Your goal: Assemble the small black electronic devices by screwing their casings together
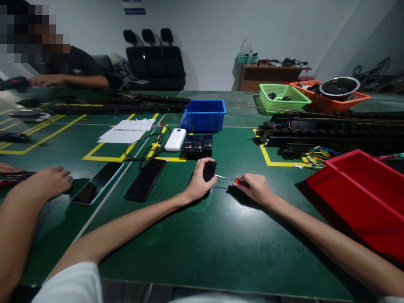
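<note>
Near the middle of the green table (189, 252), my left hand (200, 181) grips a small black box-like device (209, 170) with its fingers behind and thumb in front. To its right, my right hand (254, 187) is closed round the handle of a screwdriver (236, 180) with an orange collar. The thin metal shaft points left, and its tip is at the right side of the device. Just behind my left hand stand several similar black devices (198, 145) in a row, next to a white power bank (175, 139).
Two phones (145, 179) (98, 183) lie left, beside a cable and papers (126, 130). A blue bin (203, 115) stands behind, a red bin (360, 198) at right. Green basket (284, 97), orange basket (330, 97) and black rails (331, 130) are back right. Another person's arm (31, 198) reaches in at left.
</note>
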A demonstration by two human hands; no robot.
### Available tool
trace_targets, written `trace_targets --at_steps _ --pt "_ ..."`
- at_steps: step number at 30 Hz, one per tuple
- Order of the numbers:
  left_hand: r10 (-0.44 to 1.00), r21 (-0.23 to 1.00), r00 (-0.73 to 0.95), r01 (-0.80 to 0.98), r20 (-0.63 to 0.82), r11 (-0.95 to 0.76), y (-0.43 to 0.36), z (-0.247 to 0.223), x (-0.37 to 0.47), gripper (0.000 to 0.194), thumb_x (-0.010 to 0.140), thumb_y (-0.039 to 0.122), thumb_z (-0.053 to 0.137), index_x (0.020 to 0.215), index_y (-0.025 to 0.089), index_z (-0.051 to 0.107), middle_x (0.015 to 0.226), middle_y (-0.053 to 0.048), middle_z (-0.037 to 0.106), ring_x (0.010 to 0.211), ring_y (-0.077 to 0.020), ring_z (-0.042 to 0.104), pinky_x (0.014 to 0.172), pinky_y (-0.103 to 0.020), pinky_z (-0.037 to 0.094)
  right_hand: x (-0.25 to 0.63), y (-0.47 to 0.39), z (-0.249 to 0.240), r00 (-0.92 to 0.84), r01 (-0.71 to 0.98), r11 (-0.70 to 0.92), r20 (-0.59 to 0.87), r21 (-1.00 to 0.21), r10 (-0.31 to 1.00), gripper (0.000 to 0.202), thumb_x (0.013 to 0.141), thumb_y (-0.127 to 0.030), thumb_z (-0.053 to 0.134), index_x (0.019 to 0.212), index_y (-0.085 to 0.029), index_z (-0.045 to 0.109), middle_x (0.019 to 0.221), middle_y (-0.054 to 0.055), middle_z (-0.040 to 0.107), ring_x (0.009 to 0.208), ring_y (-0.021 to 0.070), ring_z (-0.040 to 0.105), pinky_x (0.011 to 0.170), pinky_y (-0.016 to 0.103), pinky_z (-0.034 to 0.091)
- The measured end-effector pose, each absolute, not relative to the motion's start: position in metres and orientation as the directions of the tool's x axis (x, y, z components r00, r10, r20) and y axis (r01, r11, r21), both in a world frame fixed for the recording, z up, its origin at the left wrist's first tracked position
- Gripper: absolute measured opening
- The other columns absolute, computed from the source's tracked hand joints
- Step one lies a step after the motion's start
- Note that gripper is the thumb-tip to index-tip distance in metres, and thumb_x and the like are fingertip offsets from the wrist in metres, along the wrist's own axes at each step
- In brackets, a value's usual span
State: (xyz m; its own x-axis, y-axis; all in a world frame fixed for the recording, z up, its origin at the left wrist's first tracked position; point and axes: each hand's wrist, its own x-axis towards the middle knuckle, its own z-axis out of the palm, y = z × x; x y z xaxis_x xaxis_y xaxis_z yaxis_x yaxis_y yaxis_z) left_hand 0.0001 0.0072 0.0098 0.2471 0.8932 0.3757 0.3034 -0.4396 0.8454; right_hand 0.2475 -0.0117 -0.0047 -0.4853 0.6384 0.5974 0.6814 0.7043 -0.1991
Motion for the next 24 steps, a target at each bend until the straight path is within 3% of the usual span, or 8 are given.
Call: trace_targets --at_steps 16,24 --pt "0.888 0.845 0.261 0.294 0.379 -0.447 0.0061 0.0104 0.0003 0.050 0.076 0.017 0.062 0.122 0.024 0.047 0.119 -0.006 0.052 0.109 -0.0214 0.054 0.099 -0.039 0.043 0.2469 -0.0118 -0.0066 -0.453 0.662 0.704 0.609 -0.259 0.651 0.018 0.089 -0.036 0.063 0.085 -0.018 0.061 0.073 0.004 0.070 0.060 0.0136 0.064 0.055 0.023 0.045" --pt "0.889 0.848 0.257 0.288 0.380 -0.445 0.0059 0.0109 0.0003 0.049 0.076 0.017 0.062 0.122 0.024 0.047 0.119 -0.007 0.052 0.110 -0.0218 0.054 0.100 -0.039 0.043 0.2467 -0.0125 -0.0003 -0.490 0.723 0.686 0.636 -0.086 0.596 0.022 0.092 -0.033 0.060 0.079 -0.017 0.067 0.068 0.005 0.068 0.061 0.0149 0.058 0.059 0.028 0.040"
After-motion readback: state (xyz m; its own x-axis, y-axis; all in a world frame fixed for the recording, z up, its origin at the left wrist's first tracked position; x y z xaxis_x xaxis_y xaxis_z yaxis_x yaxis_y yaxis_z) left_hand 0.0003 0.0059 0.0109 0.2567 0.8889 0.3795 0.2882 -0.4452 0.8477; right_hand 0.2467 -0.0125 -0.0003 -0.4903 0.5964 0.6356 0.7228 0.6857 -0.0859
